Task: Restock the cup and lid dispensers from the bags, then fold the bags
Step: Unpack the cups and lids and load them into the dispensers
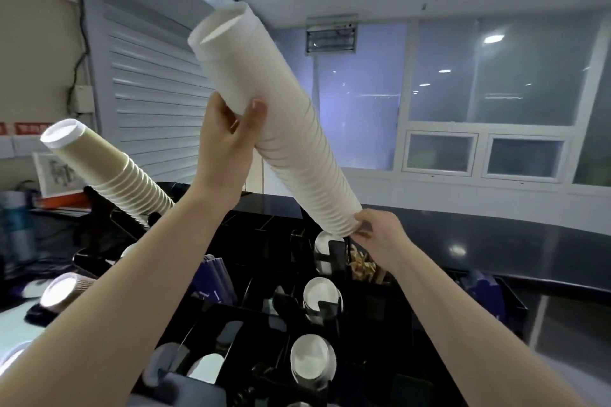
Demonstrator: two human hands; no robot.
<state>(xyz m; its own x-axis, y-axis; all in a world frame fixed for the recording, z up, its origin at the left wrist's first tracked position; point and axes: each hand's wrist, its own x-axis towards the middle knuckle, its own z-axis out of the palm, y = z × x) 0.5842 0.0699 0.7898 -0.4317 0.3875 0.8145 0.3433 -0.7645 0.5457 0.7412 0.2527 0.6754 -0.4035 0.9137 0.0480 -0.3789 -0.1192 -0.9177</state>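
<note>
A: Main item: a long nested stack of white paper cups [281, 116], held tilted in the air, base end up toward the upper left, rim end down at the right, above the black multi-compartment cup and lid dispenser [370, 307].

B: Hands?

A: Well apart, one at each part of the stack. The left hand [228, 142] grips it about a third of the way down from the top, thumb across the near side, fingers wrapped behind. The right hand [377, 231] pinches the lowest rims, fingers curled at the bottom end.

B: Where is that lower end relative to the dispenser?

A: Just above a rear slot showing white cup rims [322, 241]. Whether the stack touches them cannot be told.

B: Other stock?

A: A second, shorter stack of cream-white paper cups [105, 168] leans out at the left, base up. Two more white rim openings, middle [322, 296] and front [312, 360], sit in the dispenser. Brown wooden stirrers [362, 266] stand in a compartment under the right wrist. Dark blue packets [215, 277] fill a left slot.

B: Surroundings?

A: Dark glossy surface [463, 241] behind the dispenser; white slatted shutter [152, 92] at left.
</note>
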